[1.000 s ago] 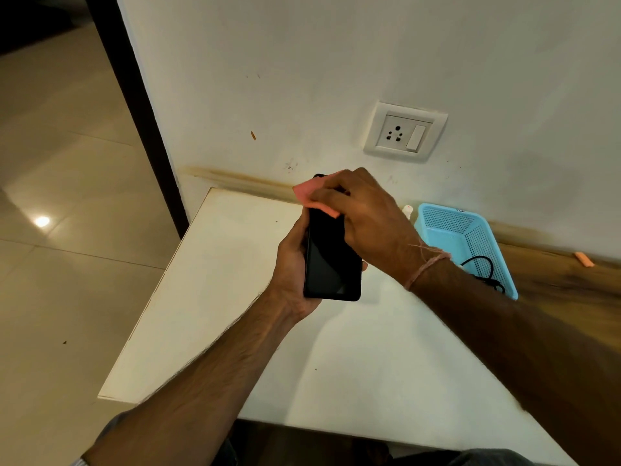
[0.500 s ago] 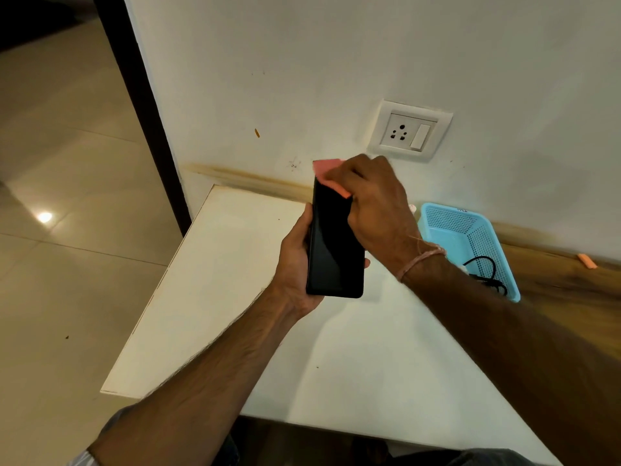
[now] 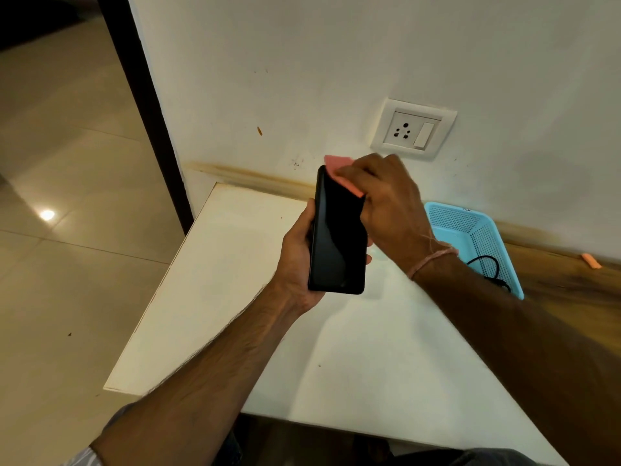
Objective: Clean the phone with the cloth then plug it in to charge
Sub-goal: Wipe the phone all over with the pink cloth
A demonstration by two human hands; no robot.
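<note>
Black phone (image 3: 337, 237) stands upright above the table (image 3: 215, 297), gripped by my left hand (image 3: 297, 264) at its near end; my right hand (image 3: 386, 203) presses the pink cloth (image 3: 339, 169) against its far end.

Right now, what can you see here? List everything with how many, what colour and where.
phone: one, black, held upright above the table
cloth: one, pink, pressed on the phone's top end
table: one, white, against the wall
basket: one, light blue, on the table's right, by the wall
cable: one, black, inside the basket
socket: one, white, with a switch, on the wall above the table, nothing plugged in
orange bit: one, on the wooden surface far right
left hand: grips the phone
right hand: holds the cloth; pink thread on the wrist
</note>
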